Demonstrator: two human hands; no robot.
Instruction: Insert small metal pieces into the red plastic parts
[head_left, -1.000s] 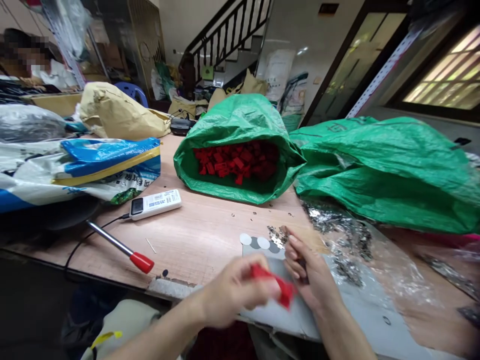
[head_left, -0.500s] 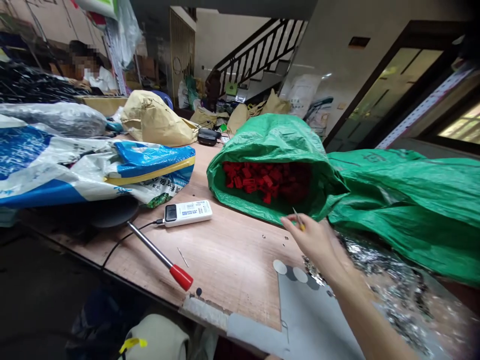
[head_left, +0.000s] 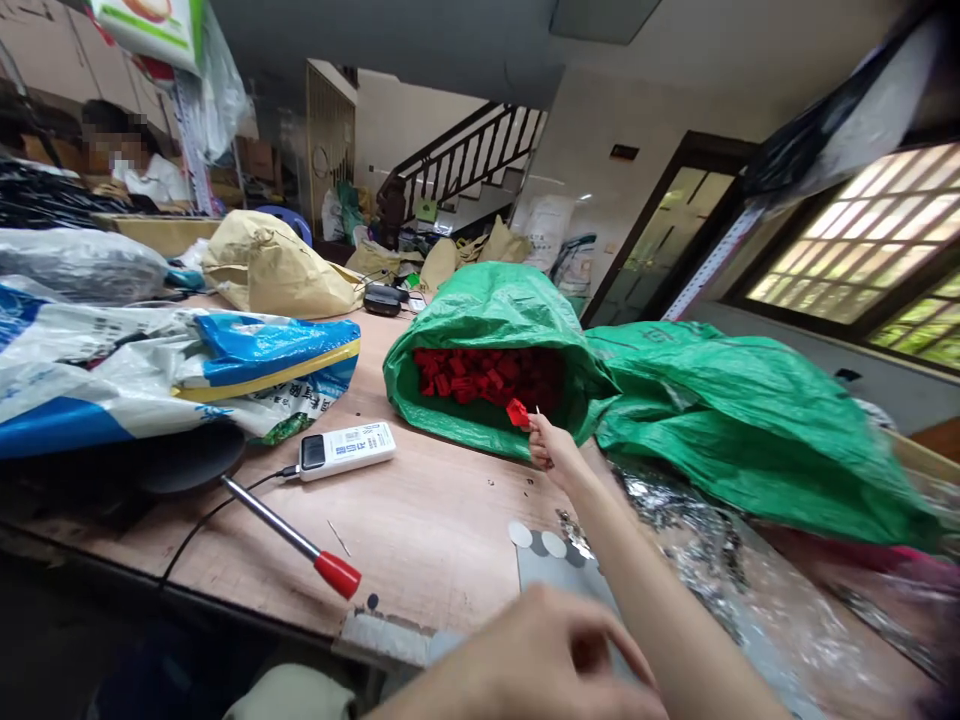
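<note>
My right hand [head_left: 551, 448] is closed on a small red piece [head_left: 517, 412] at the mouth of the green sack [head_left: 480, 300]; a thin pointed tip also shows at its fingers. Inside the sack lie several red pieces [head_left: 480, 375]. Low in the view my left hand [head_left: 540, 650] is blurred, its fingers curled, and what they hold, if anything, cannot be made out. Under and beyond it is a grey sheet [head_left: 536, 572] with round discs [head_left: 554, 544] at its far edge.
A white power bank [head_left: 356, 448] with a cable lies left of centre. Nearer is a red-tipped metal lever [head_left: 337, 574]. Blue-white sacks [head_left: 277, 350] stand left; a second green sack [head_left: 735, 400] and clear plastic bags [head_left: 720, 550] lie right. A person [head_left: 142, 170] sits far left.
My right hand now has a red piece in its fingers at the sack's mouth. My left hand has come into view at the bottom. The camera view has turned to the right.
</note>
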